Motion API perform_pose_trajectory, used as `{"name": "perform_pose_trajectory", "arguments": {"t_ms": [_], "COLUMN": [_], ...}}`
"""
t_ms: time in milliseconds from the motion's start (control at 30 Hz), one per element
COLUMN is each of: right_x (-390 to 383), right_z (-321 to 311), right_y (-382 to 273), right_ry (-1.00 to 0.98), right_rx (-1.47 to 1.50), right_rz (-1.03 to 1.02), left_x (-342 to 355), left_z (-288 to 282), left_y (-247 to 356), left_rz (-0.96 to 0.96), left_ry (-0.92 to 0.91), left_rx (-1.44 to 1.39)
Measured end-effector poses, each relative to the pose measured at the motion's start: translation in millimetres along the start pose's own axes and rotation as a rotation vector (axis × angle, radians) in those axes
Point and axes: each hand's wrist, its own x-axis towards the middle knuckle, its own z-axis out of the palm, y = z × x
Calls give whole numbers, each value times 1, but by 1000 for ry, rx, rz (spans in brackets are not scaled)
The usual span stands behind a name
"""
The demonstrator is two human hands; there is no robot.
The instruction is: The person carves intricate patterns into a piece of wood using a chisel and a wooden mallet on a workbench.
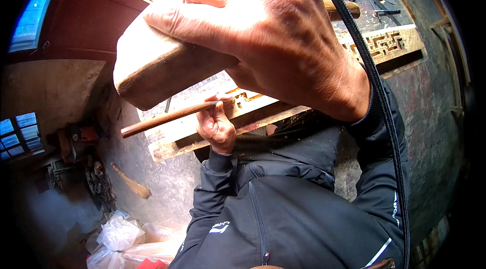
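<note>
Close to the camera, my right hand [288, 41] is closed round a wooden mallet. The thick block-like mallet head [174, 74] juts out to the left, and a round handle end shows beyond the hand. Lower down, my left hand [217, 126] grips a chisel [167, 119] by its long, round brown shaft, which slants out to the left. My left hand is at a long wooden board [410, 41] carved with an angular fretwork pattern. The chisel's cutting end is hidden by the hand or too small to make out. A gap separates mallet and chisel.
The board lies across a worn workbench, partly in glaring sunlight. Dark-handled tools [387, 12] lie at the bench's far right. A black cord [377, 71] hangs across the view. On the floor at left are a broom [132, 183] and white plastic bags [121, 233].
</note>
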Motion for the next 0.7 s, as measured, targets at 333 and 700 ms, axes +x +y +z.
{"name": "perform_pose_trajectory", "arguments": {"t_ms": [333, 700], "right_x": [2, 2], "right_z": [2, 7], "right_y": [2, -2], "right_ry": [-13, 173], "right_rx": [-7, 72], "right_rz": [-39, -130], "left_x": [3, 3], "left_z": [-5, -7], "left_y": [3, 1], "left_rz": [125, 137], "left_ry": [-41, -64], "left_rx": [266, 195]}}
